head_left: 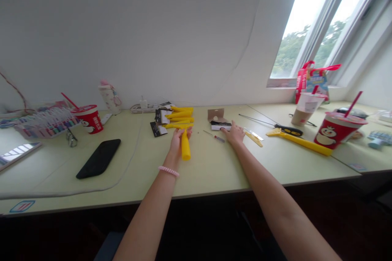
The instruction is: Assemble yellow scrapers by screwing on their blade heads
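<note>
My left hand (pixel 180 138) is closed around a yellow-handled scraper (pixel 185 150), its thick handle pointing toward me. Just beyond lie several more yellow-handled scrapers (pixel 180 115) with black cards attached. My right hand (pixel 235 133) grips the right end of a small black-and-white cardboard box (pixel 218 126), whose brown flap (pixel 216 114) stands raised. What is inside the box cannot be made out. Between my hands rests a small screwdriver (pixel 215 136) with a red and clear handle. Beside my right hand are a yellow flat tool (pixel 254 139) and a metal blade (pixel 255 135).
To the right lie a long screwdriver (pixel 288 129) and a long yellow scraper (pixel 303 142), near a red cup (pixel 332 132) and a clear cup (pixel 306 110). A black phone-like slab (pixel 99 158), another red cup (pixel 90 120) and a marker box (pixel 45 126) occupy the left.
</note>
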`<state>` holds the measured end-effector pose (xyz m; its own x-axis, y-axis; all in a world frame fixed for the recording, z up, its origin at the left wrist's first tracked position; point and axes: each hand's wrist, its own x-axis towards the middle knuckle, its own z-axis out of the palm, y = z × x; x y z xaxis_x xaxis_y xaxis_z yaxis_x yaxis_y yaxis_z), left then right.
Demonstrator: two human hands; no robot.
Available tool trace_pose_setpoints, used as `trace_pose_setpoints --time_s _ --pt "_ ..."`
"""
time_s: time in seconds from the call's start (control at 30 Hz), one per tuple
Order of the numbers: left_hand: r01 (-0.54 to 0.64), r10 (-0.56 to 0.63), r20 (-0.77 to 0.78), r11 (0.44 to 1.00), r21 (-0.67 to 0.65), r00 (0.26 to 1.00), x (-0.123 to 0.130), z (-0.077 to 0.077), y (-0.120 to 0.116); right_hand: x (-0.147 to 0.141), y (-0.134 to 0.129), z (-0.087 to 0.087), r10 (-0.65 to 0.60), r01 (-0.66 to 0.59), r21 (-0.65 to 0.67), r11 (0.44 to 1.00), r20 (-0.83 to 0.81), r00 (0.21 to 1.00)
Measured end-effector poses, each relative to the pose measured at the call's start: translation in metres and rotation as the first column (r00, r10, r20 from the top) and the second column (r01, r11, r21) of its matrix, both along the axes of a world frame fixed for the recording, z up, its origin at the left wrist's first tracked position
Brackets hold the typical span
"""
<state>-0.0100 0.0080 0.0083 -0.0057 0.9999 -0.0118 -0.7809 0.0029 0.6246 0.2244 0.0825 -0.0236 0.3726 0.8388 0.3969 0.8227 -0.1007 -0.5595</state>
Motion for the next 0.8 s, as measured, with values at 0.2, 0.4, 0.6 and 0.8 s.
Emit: trace_pose_setpoints --time_s 0.2,0.4,0.6,0.8 --pt "-0.051 0.047 0.135 0.998 0.022 0.99 0.001 -0.006 0.004 0.008 0.001 0.002 0.05 -0.029 0.119 0.992 -0.174 0.984" --pt "-0.083 0.07 0.292 0.996 0.034 0.954 -0.003 -0.006 0.009 0.017 -0.041 0.036 0.461 -0.304 0.349 0.886 -0.601 0.653" --pt "-0.139 0.109 0.33 0.988 0.071 0.938 -0.002 -0.003 0.007 0.02 -0.084 0.046 0.69 -0.832 0.228 0.506 -0.685 0.232" --pt "-0.051 0.028 0.179 0.991 0.125 0.983 0.01 -0.004 0.001 0.001 -0.086 0.042 0.704 -0.84 0.364 0.402 -0.709 0.03"
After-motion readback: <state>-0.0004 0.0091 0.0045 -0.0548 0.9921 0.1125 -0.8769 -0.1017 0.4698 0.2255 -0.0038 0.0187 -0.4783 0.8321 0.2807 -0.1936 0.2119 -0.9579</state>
